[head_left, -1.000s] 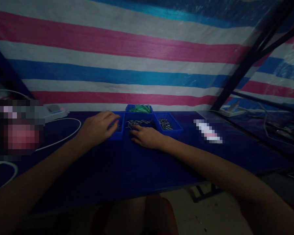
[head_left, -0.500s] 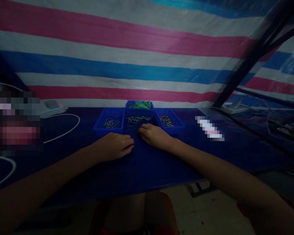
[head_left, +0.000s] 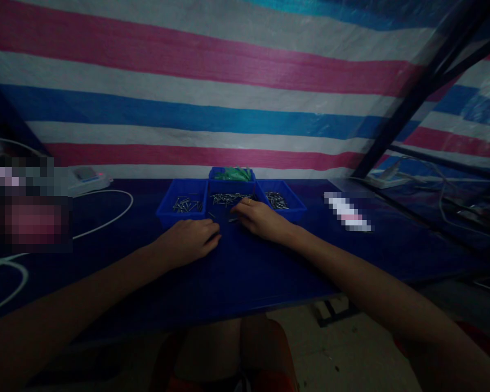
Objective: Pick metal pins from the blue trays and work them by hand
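Observation:
My left hand (head_left: 191, 238) rests on the blue table with its fingers curled together, just in front of the left blue bin (head_left: 169, 204); anything inside the fingers is hidden. My right hand (head_left: 263, 219), a ring on one finger, has its fingertips bent down over a thin metal screw (head_left: 232, 220) at the near side of a loose pile of screws (head_left: 224, 198). Another screw (head_left: 211, 215) lies close to the left fingers. More slim metal pieces fill part of the left bin and the right blue bin (head_left: 296, 204). Dim light hides their exact kind.
A back blue bin (head_left: 232, 186) holds green plastic packets (head_left: 233, 174). To the left are a scale-like device (head_left: 87, 178), a white cable (head_left: 131, 201) and a blurred-out area. A pixelated pale item (head_left: 347, 211) lies right on the table (head_left: 245, 283). A striped sheet (head_left: 228, 98) hangs behind.
My right hand has lifted slightly, and a thin screw now shows at its fingertips. My left hand has shifted a little left, its fingers more curled, with a screw visible beyond it.

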Tool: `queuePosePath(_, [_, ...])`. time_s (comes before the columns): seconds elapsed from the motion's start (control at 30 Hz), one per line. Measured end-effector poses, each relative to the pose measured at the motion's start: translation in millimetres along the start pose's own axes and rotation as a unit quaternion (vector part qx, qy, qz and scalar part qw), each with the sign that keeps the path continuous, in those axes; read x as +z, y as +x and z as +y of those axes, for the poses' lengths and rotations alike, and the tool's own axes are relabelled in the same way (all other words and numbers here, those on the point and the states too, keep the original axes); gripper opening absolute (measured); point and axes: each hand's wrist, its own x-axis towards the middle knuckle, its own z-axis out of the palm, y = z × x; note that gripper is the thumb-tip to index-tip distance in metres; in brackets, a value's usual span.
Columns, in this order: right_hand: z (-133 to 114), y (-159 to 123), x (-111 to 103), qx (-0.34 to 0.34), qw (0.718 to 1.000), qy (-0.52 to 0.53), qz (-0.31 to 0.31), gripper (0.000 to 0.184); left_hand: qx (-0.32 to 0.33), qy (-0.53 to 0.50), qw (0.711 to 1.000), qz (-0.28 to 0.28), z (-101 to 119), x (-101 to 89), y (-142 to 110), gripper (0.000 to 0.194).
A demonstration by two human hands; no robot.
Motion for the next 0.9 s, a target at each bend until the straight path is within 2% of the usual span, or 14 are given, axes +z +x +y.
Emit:
queuePosePath(0.13, [-1, 0, -3, -0.019, 0.998, 0.006, -0.064, 0.026, -0.014, 0.032, 0.999, 0.017, 5, 1.9, -1, 0.026])
queuePosePath(0.23, [-1, -1, -4, -0.025, 0.996, 0.006, -0.085, 0.026, -0.036, 0.052, 0.998, 0.019, 9, 3.4, -2, 0.028])
queuePosePath(0.43, [-1, -1, -2, -0.030, 0.996, -0.013, -0.079, 0.025, -0.105, 0.130, 0.986, 0.022, 23, 2.8, -7, 0.034])
queuePosePath(0.73, [-5, 0, -3, 0.000, 0.999, -0.040, 0.001, 0.020, -0.080, 0.123, 0.989, 0.005, 29, -3.7, -10, 0.032])
queuePosePath(0.9, [-6, -2, -3, -0.004, 0.997, -0.058, -0.052, 0.019, -0.087, 0.100, 0.991, 0.001, 27, -2.1, -10, 0.032])
